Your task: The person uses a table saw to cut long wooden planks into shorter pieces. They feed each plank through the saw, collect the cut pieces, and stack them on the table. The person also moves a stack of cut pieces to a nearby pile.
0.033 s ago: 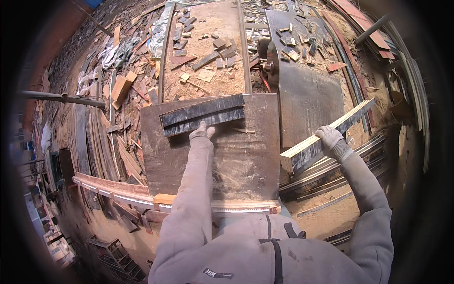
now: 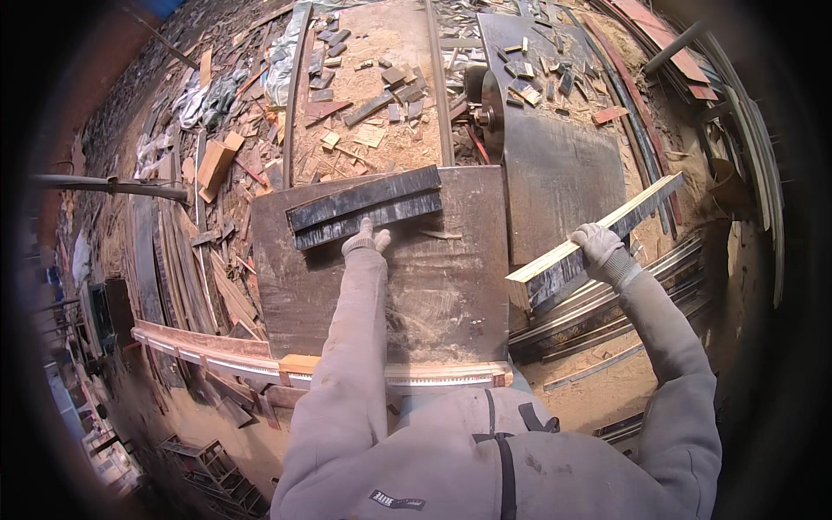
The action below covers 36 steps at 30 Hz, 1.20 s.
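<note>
One hand (image 2: 366, 238), the left, stretches forward by dark boards (image 2: 364, 198).

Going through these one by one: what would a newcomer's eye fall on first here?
Probably the pale-edged wood, held out on the right in the gloved right grip. Next, the dark boards lying aslant near the far edge of the table, with the left grip at their near side. Beyond the table's far right corner stands a round blade, with offcuts strewn to either side.
</note>
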Each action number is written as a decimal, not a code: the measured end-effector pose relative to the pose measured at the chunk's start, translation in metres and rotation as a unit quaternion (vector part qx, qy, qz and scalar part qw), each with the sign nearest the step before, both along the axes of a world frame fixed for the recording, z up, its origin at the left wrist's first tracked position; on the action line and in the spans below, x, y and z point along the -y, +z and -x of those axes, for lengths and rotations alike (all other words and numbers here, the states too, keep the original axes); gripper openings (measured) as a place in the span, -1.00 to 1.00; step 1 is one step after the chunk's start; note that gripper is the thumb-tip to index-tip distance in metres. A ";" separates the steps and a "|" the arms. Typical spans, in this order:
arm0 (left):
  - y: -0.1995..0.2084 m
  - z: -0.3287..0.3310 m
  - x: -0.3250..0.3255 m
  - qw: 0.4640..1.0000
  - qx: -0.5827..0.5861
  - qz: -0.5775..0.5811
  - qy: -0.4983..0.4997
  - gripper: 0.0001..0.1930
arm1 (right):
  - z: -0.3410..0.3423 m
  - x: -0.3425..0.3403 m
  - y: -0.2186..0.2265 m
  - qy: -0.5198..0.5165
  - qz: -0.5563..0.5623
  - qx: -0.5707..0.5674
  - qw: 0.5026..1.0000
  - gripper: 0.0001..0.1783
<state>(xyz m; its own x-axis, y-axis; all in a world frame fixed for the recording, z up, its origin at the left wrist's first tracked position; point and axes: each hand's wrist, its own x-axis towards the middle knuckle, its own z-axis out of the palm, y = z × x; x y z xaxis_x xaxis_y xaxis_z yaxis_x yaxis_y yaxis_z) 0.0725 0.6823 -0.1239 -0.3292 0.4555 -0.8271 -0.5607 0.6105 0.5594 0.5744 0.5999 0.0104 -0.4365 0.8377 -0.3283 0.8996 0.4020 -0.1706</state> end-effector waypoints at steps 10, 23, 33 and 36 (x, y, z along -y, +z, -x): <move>0.075 -0.095 0.171 0.989 -0.044 -0.010 -0.138 -0.56 | 0.160 0.020 -0.033 0.082 0.036 0.065 0.994 -0.78; 0.052 0.217 0.277 0.981 -0.137 0.070 -0.119 -0.72 | -0.048 0.013 -0.092 0.060 0.122 0.064 0.989 -0.37; 0.124 0.140 0.145 0.502 -0.452 0.254 -0.692 -0.50 | -0.080 0.128 -0.063 -0.018 0.139 0.104 0.985 -0.60; 0.148 0.066 0.134 0.535 -0.533 0.060 -0.653 -0.42 | -0.107 0.185 -0.061 -0.048 0.162 0.113 0.979 -0.63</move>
